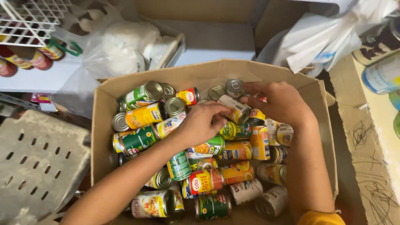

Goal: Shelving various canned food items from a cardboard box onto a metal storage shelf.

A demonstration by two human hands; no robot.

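Observation:
An open cardboard box (102,125) in front of me is filled with several food cans lying in all directions, with green, yellow, orange and red labels. My left hand (203,123) reaches in from the lower left and grips one end of a pale-labelled can (237,109) near the middle back of the box. My right hand (281,102) comes in from the right and closes over the same can's other end. Both forearms cross above the pile. A green can (143,94) and a yellow can (143,116) lie at the back left.
A grey perforated plastic crate (39,160) sits to the left. A clear plastic bag with white contents (118,48) and a white wire rack (29,18) with red cans are behind left. White bags (321,39) and more cardboard (366,137) lie to the right.

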